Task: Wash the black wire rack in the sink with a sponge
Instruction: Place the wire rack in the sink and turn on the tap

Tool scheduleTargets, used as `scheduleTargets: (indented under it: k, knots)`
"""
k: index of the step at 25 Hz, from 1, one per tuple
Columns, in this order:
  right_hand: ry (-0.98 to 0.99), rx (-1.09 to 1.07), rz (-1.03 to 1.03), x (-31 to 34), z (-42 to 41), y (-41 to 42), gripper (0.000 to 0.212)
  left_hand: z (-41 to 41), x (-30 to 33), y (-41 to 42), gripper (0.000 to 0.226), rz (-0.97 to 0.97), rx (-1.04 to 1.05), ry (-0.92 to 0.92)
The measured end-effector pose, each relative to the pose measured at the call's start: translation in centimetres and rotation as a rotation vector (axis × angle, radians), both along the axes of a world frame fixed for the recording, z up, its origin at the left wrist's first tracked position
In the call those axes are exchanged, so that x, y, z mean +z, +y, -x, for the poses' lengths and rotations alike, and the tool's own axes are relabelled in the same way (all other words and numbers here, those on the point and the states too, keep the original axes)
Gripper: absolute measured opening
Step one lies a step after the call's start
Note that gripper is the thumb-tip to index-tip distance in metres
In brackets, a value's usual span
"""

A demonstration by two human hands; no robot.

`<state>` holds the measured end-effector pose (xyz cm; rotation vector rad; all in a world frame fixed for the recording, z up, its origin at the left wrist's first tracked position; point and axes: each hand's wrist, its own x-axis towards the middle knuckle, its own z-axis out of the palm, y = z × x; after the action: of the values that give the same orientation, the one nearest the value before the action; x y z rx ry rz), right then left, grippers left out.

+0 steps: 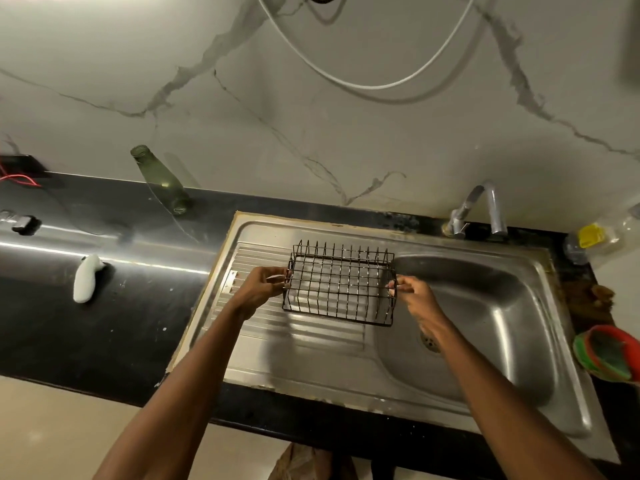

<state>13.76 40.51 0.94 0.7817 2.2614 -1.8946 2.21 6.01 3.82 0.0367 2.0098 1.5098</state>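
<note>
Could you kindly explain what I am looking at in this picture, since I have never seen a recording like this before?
There is no machine here. A person wears a camera on the head, so this one picture looks forward and down at their own two bare arms. The left hand and the right hand each grip one end of a black wire rack, with fingers curled round its wires, over the ridged drainboard of a steel sink. The basin lies to the right, with a tap behind it. On the dark counter are a green bottle and a white object. At the right edge sits a red and green scrubber.
</note>
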Motion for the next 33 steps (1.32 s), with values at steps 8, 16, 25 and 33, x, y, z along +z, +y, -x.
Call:
scheduleTargets:
  k: [8, 16, 25, 33]
  knots:
    - [-0.03, -0.207, 0.017, 0.9, -9.0, 9.3, 0.041, -5.8, 1.1, 10.9, 0.029, -0.12, -0.04, 0.029]
    - [-0.143, -0.352, -0.033, -1.0, -13.8, 18.4, 0.015, -8.8, 0.1, 21.4, 0.054, -0.1, -0.048, -0.137]
    - [-0.315, -0.502, 0.193, -1.9, -14.7, 22.0, 0.029, -9.1, -2.7, 26.9, 0.015, 0.068, 0.028, -0.225]
    - [-0.516, -0.322, 0.088, -5.3, -11.0, 23.2, 0.027, -7.5, -7.3, 29.3, 0.031, 0.096, 0.148, -0.285]
